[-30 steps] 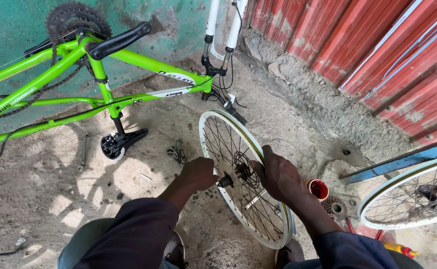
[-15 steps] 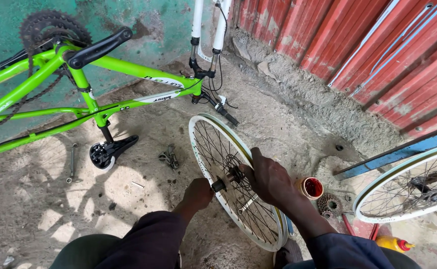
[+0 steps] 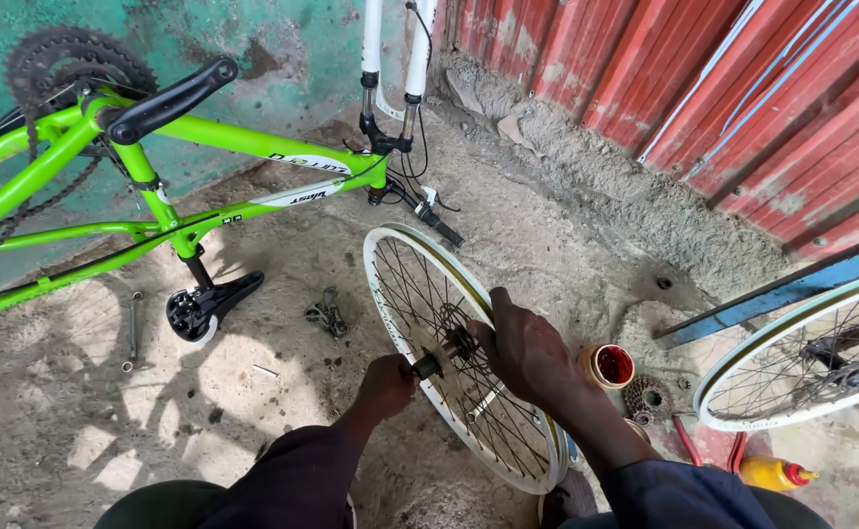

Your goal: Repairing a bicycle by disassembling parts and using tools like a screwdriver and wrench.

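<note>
A white-rimmed spoked bicycle wheel [image 3: 405, 260] stands upright on the dirt floor in front of me. My left hand [image 3: 386, 384] grips the axle end at the hub [image 3: 429, 365] on the wheel's near side. My right hand [image 3: 527, 351] reaches over the rim and holds the hub area from the far side. What the right fingers pinch is hidden by the spokes.
A green bicycle frame [image 3: 204, 137] lies upside down at the left, saddle [image 3: 204, 309] on the ground, white fork up. A wrench [image 3: 133, 328] and small metal parts [image 3: 326, 313] lie nearby. At the right are a red grease pot [image 3: 611, 364], a sprocket [image 3: 651, 397], a second wheel [image 3: 802, 358], a yellow bottle [image 3: 772, 474] and a red corrugated wall [image 3: 743, 88].
The view has shifted slightly, sliding the frame leftward. My left hand has dropped from the spokes to the axle end. My right hand stays on the hub.
</note>
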